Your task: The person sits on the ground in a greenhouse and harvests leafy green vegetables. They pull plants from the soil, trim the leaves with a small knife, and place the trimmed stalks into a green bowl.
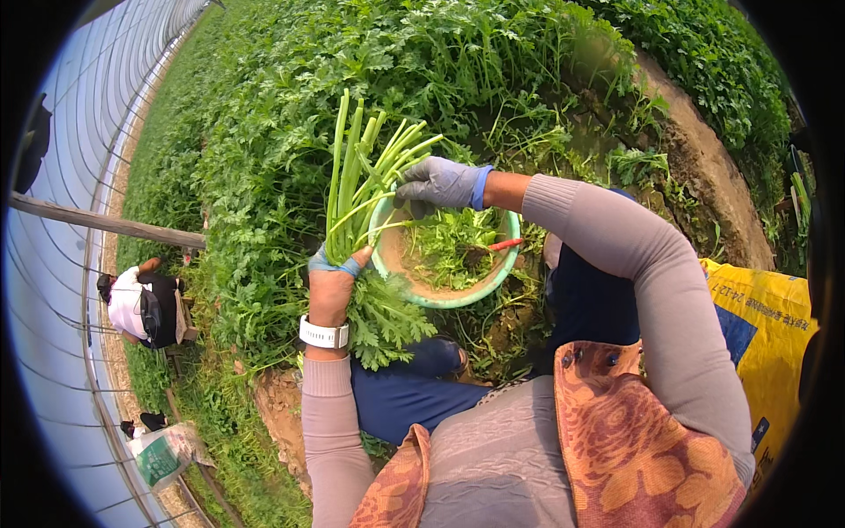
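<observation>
My left hand [338, 264], in a blue glove with the thumb bare, is closed around a bunch of leafy greens [351, 191]. The cut stems point up and away, and the leaves hang below the fist. My right hand [441, 183], in a grey glove with a blue cuff, is at the stems' right side, fingers bent around a thin stalk that spans to the bunch; its fingertips are partly hidden. Under the right hand is a round basin with a pale green rim [455, 302], holding loose leaves [455, 251]. A red handle [506, 244] lies at the basin's right edge.
Dense leafy crop [277, 99] stands ahead and to the left. A soil ridge [706, 158] runs at the right, above a yellow printed sack [766, 310]. A wooden pole [112, 223] juts in at the left, near a seated person [142, 303]. A whitish bag [165, 455] lies lower left.
</observation>
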`<state>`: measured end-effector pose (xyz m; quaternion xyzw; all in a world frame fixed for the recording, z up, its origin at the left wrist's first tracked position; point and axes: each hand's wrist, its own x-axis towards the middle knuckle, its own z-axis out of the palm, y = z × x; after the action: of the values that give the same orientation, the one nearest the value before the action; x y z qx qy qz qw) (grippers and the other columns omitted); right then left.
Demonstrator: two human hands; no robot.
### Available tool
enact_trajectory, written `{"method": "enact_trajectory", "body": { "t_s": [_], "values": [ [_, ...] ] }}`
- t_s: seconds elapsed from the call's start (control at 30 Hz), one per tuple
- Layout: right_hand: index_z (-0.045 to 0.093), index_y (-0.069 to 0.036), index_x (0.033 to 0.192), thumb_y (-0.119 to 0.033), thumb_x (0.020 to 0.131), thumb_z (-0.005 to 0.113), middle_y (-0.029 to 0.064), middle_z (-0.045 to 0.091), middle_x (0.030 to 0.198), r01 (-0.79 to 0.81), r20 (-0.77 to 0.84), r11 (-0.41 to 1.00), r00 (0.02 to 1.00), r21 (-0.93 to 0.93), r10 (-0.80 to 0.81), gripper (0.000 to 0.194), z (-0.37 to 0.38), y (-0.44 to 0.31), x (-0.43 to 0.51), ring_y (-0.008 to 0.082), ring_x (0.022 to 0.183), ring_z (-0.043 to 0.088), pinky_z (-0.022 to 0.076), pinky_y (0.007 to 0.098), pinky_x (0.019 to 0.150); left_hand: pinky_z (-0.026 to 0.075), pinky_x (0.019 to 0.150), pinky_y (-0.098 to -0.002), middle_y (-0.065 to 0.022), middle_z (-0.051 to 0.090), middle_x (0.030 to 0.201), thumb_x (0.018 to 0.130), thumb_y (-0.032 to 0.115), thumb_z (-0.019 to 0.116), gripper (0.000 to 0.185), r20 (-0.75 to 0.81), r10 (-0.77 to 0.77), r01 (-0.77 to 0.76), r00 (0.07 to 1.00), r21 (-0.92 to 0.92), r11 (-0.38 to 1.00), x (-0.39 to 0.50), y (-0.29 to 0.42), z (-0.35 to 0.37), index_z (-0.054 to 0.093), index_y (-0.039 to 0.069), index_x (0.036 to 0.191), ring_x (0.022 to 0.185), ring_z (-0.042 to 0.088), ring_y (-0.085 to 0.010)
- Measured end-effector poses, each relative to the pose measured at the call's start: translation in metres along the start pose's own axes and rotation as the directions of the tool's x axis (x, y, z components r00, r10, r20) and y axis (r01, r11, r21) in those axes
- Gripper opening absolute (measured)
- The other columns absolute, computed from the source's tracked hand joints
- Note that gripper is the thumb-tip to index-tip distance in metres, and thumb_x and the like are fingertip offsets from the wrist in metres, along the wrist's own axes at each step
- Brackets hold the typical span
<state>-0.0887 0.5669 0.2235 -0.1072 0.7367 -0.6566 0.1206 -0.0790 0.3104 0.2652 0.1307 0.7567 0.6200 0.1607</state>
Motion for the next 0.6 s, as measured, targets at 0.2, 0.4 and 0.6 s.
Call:
{"method": "enact_trajectory", "body": {
  "t_s": [0.2,0.4,0.6],
  "values": [
    [0.066,-0.009,0.084,-0.032,0.093,0.054,0.0053,0.065,0.064,0.023,-0.049,0.786,0.996,-0.617,-0.068,0.027,-0.021,-0.015,-0.009,0.0236,0.065,0.065,0.0492,0.0382,0.065,0.051,0.065,-0.0249,-0.0025,0.067,0.089,0.085,0.012,0.072,0.029,0.136,-0.15,0.158,0.979,-0.047,0.986,0.002,0.001,-0.009,0.063,0.002,0.111,0.07,0.061,-0.0118],
    [0.069,-0.01,0.094,-0.028,0.091,0.056,0.014,0.067,0.08,-0.147,-0.24,0.522,0.964,-0.84,-0.115,0.023,-0.063,0.002,0.004,0.0329,0.072,0.064,0.0504,0.0424,0.067,0.05,0.067,-0.024,-0.0024,0.068,0.093,0.084,0.006,0.071,0.029,0.132,-0.172,0.179,0.976,-0.045,0.983,0.004,-0.006,-0.008,0.064,0.002,0.112,0.075,0.061,-0.0104],
    [0.07,-0.002,0.083,-0.025,0.092,0.063,0.0007,0.062,0.067,-0.062,-0.422,0.978,0.895,0.2,0.143,0.025,-0.072,-0.005,0.011,0.0089,0.054,0.053,0.0434,0.025,0.05,0.049,0.074,-0.023,-0.0025,0.068,0.1,0.084,-0.001,0.068,0.033,0.087,-0.089,0.091,0.992,-0.024,0.996,0.001,-0.007,0.004,0.062,0.0,0.116,0.082,0.06,-0.0093]
  ]
}}
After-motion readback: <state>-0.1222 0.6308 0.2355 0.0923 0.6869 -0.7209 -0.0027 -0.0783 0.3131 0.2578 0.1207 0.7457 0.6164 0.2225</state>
